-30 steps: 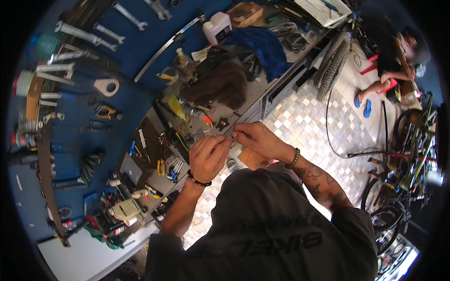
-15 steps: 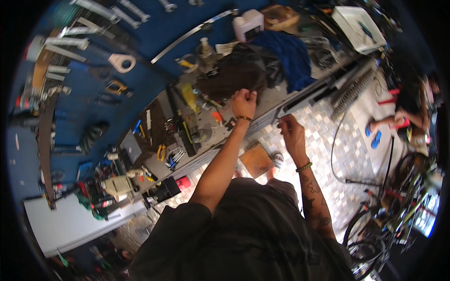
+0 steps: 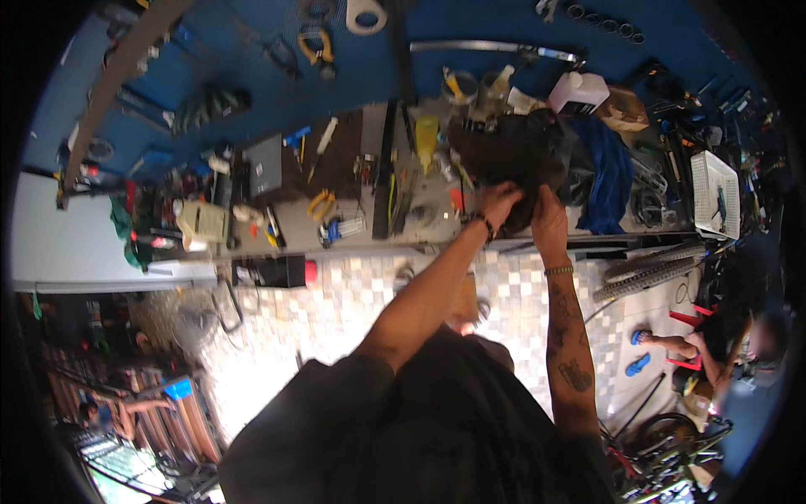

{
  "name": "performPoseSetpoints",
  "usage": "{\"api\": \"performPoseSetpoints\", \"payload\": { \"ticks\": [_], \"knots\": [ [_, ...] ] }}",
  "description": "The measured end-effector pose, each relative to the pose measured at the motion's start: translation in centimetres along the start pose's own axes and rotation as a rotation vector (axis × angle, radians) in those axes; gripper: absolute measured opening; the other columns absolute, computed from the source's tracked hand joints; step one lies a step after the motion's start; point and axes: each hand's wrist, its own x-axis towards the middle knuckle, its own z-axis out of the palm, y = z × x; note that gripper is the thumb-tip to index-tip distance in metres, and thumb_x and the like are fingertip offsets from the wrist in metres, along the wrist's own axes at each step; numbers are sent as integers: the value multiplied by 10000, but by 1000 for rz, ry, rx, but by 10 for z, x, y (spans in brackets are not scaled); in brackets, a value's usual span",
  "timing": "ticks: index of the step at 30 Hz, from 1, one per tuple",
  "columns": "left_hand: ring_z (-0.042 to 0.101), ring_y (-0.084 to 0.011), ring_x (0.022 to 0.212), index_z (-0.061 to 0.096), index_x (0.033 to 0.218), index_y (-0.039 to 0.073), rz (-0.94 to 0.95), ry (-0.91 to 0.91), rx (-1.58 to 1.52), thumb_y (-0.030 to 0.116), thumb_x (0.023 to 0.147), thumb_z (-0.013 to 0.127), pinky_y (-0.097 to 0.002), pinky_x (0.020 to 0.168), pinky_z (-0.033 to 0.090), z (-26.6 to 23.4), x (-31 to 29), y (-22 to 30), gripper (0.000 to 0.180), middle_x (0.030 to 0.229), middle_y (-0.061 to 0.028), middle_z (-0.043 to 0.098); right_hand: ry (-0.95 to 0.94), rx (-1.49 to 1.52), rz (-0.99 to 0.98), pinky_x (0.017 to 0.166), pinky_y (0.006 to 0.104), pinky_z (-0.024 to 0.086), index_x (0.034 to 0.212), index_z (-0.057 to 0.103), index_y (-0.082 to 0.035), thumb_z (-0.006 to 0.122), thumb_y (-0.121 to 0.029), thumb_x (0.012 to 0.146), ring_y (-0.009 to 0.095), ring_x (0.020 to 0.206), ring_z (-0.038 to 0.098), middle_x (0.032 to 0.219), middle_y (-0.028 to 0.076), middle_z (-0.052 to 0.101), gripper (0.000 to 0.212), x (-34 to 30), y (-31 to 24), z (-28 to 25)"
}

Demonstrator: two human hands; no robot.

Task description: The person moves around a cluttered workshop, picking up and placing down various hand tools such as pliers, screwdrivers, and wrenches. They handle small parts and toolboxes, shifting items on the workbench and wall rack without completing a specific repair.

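A dark brown cloth (image 3: pixel 495 155) lies bunched on the workbench (image 3: pixel 420 225), its near part hanging between my hands. My left hand (image 3: pixel 499 204) has its fingers closed on the cloth's near side. Just to the right, my right hand (image 3: pixel 550 223) pinches the same cloth with bent fingers; the fingertips partly blend into the dark fabric. Left of the cloth are a red-orange piece (image 3: pixel 457 198) and a yellow squeeze bottle (image 3: pixel 426 141). A blue cloth (image 3: pixel 606 176) drapes over the bench edge on the right.
Pliers (image 3: pixel 321 204) and other hand tools lie along the bench's left. A white plastic basket (image 3: pixel 705 197) stands at its right end, with tires (image 3: pixel 651 270) below. More tools hang on the blue wall. At the right, a person (image 3: pixel 701 340) sits low near bicycle parts.
My view has swung, so the bench now runs level across it. My right hand has come from beyond the bench edge to the dark cloth, beside my left hand.
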Motion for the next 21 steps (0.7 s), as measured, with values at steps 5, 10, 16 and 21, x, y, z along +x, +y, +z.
{"api": "performPoseSetpoints", "payload": {
  "ticks": [5, 10, 16, 21],
  "knots": [
    [645, -143, 679, 752, 1080, 53, 354, 262, 295, 339, 955, 707, -343, 544, 495, 3, 50, -25, 315, 777, -30, 671, 71, 92, -176, 814, 585, 501, 1102, 605, 65, 555, 38, 871, 557, 984, 630, 1050, 345, 668, 239, 6, -12, 17],
    [738, -264, 869, 738, 1072, -16, 52, -37, -7, 338, 970, 681, -405, 747, 573, 24, 20, 6, 372, 934, -170, 742, -33, 44, 110, 802, 589, 483, 1096, 588, 78, 549, 18, 934, 567, 973, 625, 967, 362, 657, 177, 6, 12, 2],
    [704, -443, 1008, 752, 1011, -19, 250, 234, 474, 357, 986, 656, -513, 881, 529, 27, 31, 1, 389, 1011, -285, 726, -12, -50, 51, 825, 547, 505, 1070, 608, 39, 535, -12, 998, 532, 995, 641, 1014, 323, 684, 114, -2, -27, -1],
    [704, -425, 1092, 735, 1156, 26, 311, 377, 510, 314, 968, 709, -510, 938, 554, 20, -3, 23, 345, 1135, -240, 744, 1, 234, 213, 698, 411, 513, 1032, 601, 11, 530, -155, 1081, 291, 780, 649, 845, 176, 649, 187, -34, -23, -23]
  ]
}}
